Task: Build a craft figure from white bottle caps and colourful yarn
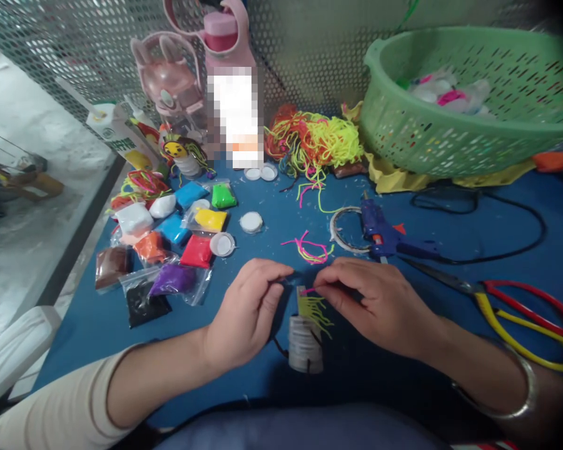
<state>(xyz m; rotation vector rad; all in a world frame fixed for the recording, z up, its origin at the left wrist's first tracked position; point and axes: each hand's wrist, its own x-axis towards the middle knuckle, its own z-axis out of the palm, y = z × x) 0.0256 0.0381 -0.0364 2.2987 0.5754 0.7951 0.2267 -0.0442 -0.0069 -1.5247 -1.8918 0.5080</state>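
My right hand (375,303) pinches a short piece of pink yarn (308,290) between thumb and forefinger, at the upper end of a narrow pale strip (301,302). Along the strip's right side hangs a fringe of yellow-green yarn (317,314). Just below is a whitish ribbed cylinder (304,350) with dark thin pieces on it; whether the strip is fixed to it I cannot tell. To the left of the strip hovers my left hand (246,306), thumb and forefinger apart with nothing visible between them. Beyond both hands lies a small bunch of pink and yellow yarn (312,253).
Bagged coloured clay (171,281) and white caps (251,222) lie left. A blue glue gun (385,228), a tape ring (340,234) and red-and-yellow-handled scissors (485,290) are right. Behind stand a yellow-faced figure (181,153), pink bottles (169,78), tangled yarn (331,137) and a green basket (417,137).
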